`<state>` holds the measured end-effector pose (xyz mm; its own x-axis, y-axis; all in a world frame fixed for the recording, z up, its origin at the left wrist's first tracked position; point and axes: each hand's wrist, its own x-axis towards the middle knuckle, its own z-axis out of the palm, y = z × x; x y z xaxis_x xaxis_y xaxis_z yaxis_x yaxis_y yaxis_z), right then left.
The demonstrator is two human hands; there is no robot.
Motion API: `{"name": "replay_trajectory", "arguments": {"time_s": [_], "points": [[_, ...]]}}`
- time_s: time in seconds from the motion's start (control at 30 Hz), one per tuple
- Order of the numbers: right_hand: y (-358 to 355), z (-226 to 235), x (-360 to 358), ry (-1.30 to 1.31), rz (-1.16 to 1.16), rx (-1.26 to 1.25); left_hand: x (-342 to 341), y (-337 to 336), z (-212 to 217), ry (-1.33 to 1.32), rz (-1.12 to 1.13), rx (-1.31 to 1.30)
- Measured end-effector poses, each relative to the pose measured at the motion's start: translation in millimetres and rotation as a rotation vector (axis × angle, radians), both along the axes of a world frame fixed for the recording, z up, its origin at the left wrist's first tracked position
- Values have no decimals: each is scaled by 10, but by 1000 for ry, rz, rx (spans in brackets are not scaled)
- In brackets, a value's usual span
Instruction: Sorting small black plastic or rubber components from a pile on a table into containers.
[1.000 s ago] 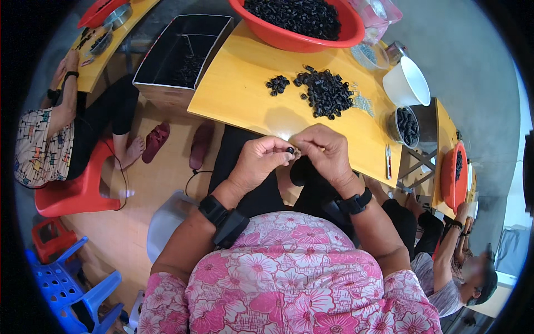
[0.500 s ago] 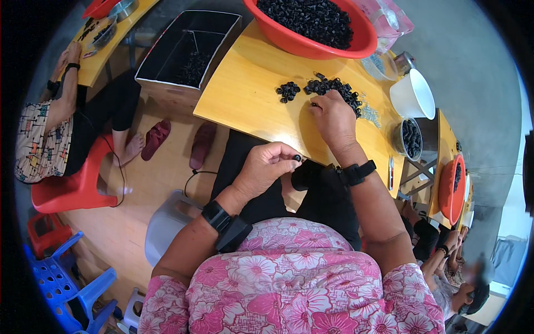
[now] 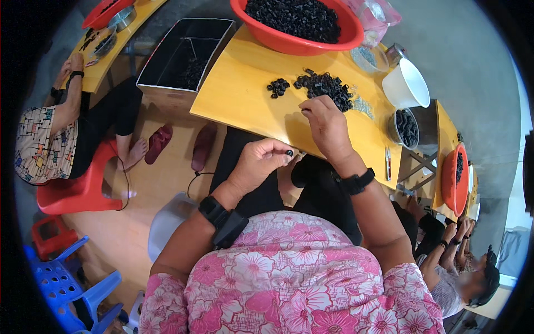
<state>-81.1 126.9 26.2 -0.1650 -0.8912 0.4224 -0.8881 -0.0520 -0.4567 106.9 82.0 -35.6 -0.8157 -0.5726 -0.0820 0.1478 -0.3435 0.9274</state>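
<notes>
My left hand (image 3: 257,166) is over my lap, just off the table's near edge. Its thumb and forefinger pinch a small round black plastic part (image 3: 289,152). Above the tabletop, my right hand (image 3: 327,127) has its fingers drawn together, a dark speck at the tips too small to name. Beyond it lies a heap of small black plastic parts (image 3: 321,85), with a smaller cluster of black parts (image 3: 278,87) to its left. Tiny clear or silvery pieces (image 3: 362,106) are scattered at the heap's right side.
On the yellow table (image 3: 233,83) stand a red basin (image 3: 295,47) of black parts, a white bucket (image 3: 406,83), a clear tub (image 3: 405,128) of black parts and a tweezers-like tool (image 3: 388,161). A black-lined box (image 3: 183,53) is at left. Other people sit at both sides.
My right hand has drawn back from the heap toward me, fingers still together. The left hand keeps its pinch on the black part. The whole view has shifted slightly.
</notes>
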Motion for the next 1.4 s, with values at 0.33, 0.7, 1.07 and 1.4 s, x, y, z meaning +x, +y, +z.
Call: {"name": "replay_trajectory", "arguments": {"time_s": [0.33,0.7,1.07,1.4], "points": [[835,87,295,-791,-52,129,23,134,174,-93,-20,-174],[1026,159,422,-987,63,139,147,399,485,-61,-33,-244],[1053,173,456,-1035,89,158,177,445,511,-63,-6,-272],[1051,144,463,-1064,59,197,171,452,488,-86,6,-301]]}}
